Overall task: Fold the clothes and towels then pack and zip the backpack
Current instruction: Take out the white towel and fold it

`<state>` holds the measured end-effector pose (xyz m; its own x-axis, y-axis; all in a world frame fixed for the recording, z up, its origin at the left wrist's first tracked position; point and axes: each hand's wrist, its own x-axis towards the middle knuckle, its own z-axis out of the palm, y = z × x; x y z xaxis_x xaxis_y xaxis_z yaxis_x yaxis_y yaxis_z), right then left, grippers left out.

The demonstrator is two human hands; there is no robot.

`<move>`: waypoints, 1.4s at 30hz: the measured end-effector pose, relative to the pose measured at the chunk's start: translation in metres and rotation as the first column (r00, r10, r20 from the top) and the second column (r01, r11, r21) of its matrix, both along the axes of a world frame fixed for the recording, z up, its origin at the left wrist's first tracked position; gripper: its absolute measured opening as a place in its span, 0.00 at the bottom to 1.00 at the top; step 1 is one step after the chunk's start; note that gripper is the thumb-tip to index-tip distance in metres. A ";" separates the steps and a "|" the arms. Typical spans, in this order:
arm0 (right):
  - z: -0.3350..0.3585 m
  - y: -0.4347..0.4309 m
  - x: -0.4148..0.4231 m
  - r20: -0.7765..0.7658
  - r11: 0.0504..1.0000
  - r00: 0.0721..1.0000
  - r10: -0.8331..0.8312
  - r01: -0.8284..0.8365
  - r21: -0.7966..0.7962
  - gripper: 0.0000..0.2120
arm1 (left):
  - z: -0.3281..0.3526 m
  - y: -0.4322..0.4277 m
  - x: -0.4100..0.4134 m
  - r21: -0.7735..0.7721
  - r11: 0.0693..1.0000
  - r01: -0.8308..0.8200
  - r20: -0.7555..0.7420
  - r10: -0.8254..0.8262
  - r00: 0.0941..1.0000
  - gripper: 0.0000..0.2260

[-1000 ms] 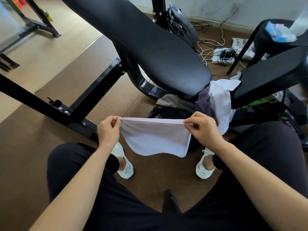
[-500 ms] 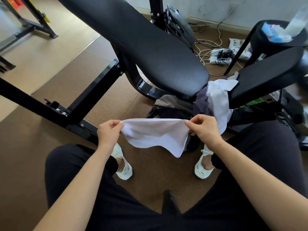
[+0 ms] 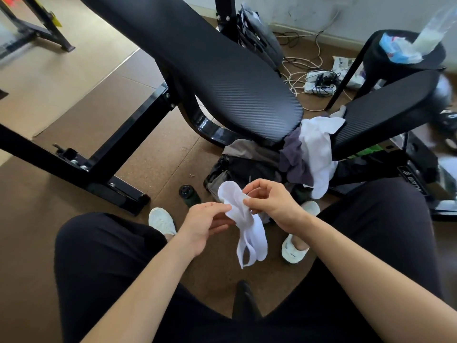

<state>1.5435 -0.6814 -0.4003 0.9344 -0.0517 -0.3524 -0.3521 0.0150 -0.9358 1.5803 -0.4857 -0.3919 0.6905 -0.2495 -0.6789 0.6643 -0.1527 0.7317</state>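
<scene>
A: Well, what were the hands doing?

B: Both were pinched on a small white cloth (image 3: 243,220), held in the air over the floor in front of the person's knees. The left hand (image 3: 202,226) gripped its near edge with fingertips and thumb; the right hand (image 3: 270,205) pinched it from the other side, fingers curled around the top. The two hands were almost touching.

A: And how did the cloth hang?

B: It was bunched and doubled, its loose end drooping down below the hands, between the two white shoes.

A: Where was the backpack?

B: The dark backpack (image 3: 244,169) lay on the floor just beyond the cloth, under the tip of the long black bench pad (image 3: 210,70). Whether it stood open I could not tell.

A: Other clothes?

B: A white garment (image 3: 319,149) and a purple-grey garment (image 3: 295,157) hung in a heap beside the backpack, in the gap between the long bench pad and the shorter seat pad (image 3: 385,107), draping down toward the backpack.

A: Anything else near the cloth?

B: A small dark bottle (image 3: 188,195) stood on the floor just left of the backpack, beyond the left hand.
</scene>
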 end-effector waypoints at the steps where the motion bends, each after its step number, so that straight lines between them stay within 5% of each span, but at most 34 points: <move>1: 0.000 0.002 -0.001 0.008 1.000 1.000 0.026 -0.026 -0.015 0.07 | 0.001 -0.002 -0.002 -0.022 1.000 -0.003 -0.016 0.003 1.000 0.07; 8: -0.001 0.011 -0.007 0.132 0.934 0.967 0.218 -0.168 -0.316 0.19 | 0.003 -0.007 -0.009 -0.058 0.997 -0.059 -0.068 0.055 0.996 0.10; 14: -0.012 0.028 -0.010 0.282 0.825 0.917 0.283 -0.083 -0.559 0.24 | 0.004 -0.010 -0.011 -0.094 0.991 -0.100 -0.105 0.091 0.990 0.08; 22: -0.010 0.019 -0.003 0.312 0.904 0.937 0.159 -0.012 -0.427 0.14 | 0.008 -0.004 -0.004 -0.106 0.993 -0.044 -0.086 0.035 0.996 0.11; 25: -0.006 0.009 0.001 0.279 0.933 0.952 0.128 -0.020 -0.358 0.15 | 0.011 0.004 0.005 0.002 0.999 -0.052 0.124 0.052 0.991 0.08; 27: -0.004 0.002 0.003 0.260 0.940 0.956 0.133 -0.039 -0.338 0.16 | 0.005 0.017 0.016 0.187 0.981 -0.045 0.448 -0.045 0.893 0.06; 29: -0.001 -0.003 0.004 0.257 0.943 0.954 0.152 -0.063 -0.326 0.17 | -0.005 0.029 0.026 0.379 0.924 0.053 0.651 -0.307 0.694 0.19; 31: 0.002 -0.004 0.004 0.255 0.946 0.952 0.167 -0.082 -0.314 0.17 | -0.016 0.034 0.034 0.582 0.792 0.184 0.642 -0.586 0.495 0.38; 33: 0.005 -0.005 0.004 0.252 0.940 0.948 0.193 -0.105 -0.324 0.16 | -0.028 0.032 0.036 0.729 0.627 0.276 0.513 -0.766 0.387 0.47; 35: 0.007 -0.008 0.003 0.249 0.934 0.944 0.219 -0.129 -0.332 0.16 | -0.040 0.025 0.035 0.759 0.586 0.284 0.478 -0.798 0.367 0.39; 38: 0.009 -0.016 0.004 0.240 0.914 0.940 0.243 -0.139 -0.381 0.17 | -0.042 0.024 0.040 0.707 0.687 0.169 0.591 -0.705 0.393 0.11; 42: 0.008 -0.031 0.009 0.200 0.888 0.957 0.211 -0.102 -0.448 0.19 | -0.028 0.023 0.037 0.424 0.885 0.194 0.700 -0.456 0.550 0.10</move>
